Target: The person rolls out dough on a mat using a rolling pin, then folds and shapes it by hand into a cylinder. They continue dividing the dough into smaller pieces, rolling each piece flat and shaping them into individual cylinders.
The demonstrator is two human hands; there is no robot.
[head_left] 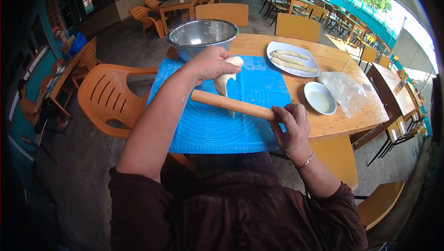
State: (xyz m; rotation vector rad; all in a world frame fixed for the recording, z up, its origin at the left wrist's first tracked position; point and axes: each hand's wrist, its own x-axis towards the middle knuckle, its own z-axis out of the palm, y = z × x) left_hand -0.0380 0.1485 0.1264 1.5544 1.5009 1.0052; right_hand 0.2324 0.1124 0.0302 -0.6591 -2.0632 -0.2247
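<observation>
My left hand (216, 65) grips a piece of pale dough (223, 83), which hangs down over the blue baking mat (203, 131). Part of the dough shows above the thumb, and its lower end passes behind the wooden rolling pin (233, 105). With my right hand (292, 128) I hold the pin by its right end, fingers wrapped round it. The pin slants across the mat, its far end close below my left wrist. Printed white circles and measuring lines cover the mat.
A steel mixing bowl (202, 36) stands behind the mat. On the right are a white plate (296, 69) with several dough strips, a small bowl (320, 98) with some liquid and a clear plastic bag (344, 91). An orange chair (111, 96) is at left; a person (32, 103) sits farther off.
</observation>
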